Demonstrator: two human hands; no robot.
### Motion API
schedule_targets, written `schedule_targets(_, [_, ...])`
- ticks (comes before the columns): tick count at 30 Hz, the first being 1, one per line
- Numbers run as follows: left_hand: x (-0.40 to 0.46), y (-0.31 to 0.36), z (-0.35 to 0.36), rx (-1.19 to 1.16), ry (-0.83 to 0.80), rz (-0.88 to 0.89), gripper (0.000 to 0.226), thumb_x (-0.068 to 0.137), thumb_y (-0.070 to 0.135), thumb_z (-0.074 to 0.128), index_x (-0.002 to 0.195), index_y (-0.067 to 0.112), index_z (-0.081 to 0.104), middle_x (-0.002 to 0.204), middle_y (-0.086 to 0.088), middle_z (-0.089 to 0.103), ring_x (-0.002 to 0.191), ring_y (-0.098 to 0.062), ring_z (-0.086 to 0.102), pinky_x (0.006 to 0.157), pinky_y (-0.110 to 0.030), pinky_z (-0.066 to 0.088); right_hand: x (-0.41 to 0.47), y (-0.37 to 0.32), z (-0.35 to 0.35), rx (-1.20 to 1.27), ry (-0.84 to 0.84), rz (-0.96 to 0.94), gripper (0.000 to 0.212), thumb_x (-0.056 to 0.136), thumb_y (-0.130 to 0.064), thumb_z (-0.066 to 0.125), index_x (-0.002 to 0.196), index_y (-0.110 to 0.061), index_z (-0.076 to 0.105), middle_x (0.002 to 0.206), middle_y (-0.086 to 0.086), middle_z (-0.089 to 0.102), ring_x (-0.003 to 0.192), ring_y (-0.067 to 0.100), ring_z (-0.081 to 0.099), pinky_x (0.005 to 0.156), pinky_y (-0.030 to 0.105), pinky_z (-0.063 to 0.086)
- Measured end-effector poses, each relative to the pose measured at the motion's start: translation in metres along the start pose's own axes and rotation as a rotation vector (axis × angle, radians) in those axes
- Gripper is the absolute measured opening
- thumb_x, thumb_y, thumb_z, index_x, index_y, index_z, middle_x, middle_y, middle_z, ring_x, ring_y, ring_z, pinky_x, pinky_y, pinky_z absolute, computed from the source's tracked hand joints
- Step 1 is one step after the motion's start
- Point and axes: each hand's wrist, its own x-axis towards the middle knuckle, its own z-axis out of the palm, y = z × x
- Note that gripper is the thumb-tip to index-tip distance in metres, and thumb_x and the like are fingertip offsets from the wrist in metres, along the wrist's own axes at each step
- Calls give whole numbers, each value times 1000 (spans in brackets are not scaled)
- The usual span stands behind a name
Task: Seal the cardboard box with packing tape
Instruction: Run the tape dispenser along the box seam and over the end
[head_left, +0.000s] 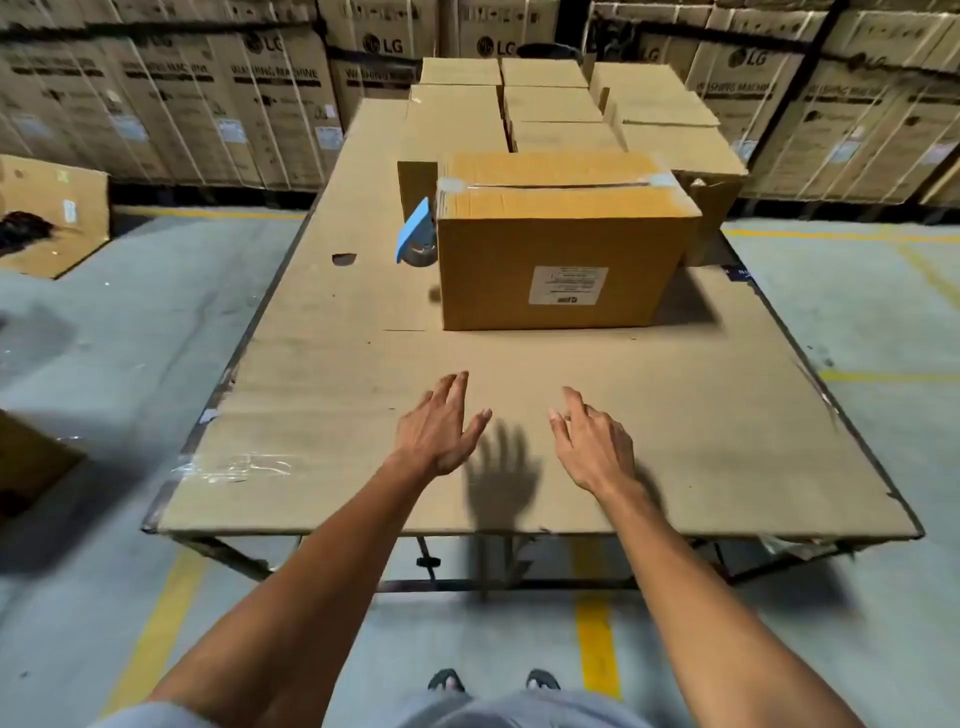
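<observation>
I see the cardboard box (561, 244) on the table (322, 374), tape dispenser (415, 236) touching its left side, while my left hand (439, 428) and right hand (592, 441) hover nearer me, fingers spread, grasping nothing.

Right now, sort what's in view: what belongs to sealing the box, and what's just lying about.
For the job:
- cardboard box with the white label
- tape dispenser, blue, at the box's left side
- left hand and right hand, both empty

Just lying about:
- flat cartons stacked behind
- open carton on the floor
</observation>
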Motion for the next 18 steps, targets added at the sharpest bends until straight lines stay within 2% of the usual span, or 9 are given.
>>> schedule_targets(3, [-23,-8,25,6,-95,-1,80,107,70,28,171,23,16,175,-2,30,148,-32,48,103,-55,55,-21,-2,22,5,-90,6,53,109,-52,34,154,-25,39,134,11,69,119,35,65,98,46,52])
schedule_targets(8, [-34,-20,52,14,-127,31,74,108,66,32,168,23,23,170,-1,37,146,-29,50,105,-52,55,-37,-4,45,-46,-177,14,55,110,-52,32,157,-25,41,150,4,57,133,28,57,107,43,48])
schedule_targets(18, [-17,-37,59,2,-130,28,70,108,65,34,165,24,26,165,-1,41,144,-28,51,99,-51,58,-14,-25,55,-37,-165,15,53,110,-51,34,154,-24,43,149,4,57,133,28,58,105,44,50])
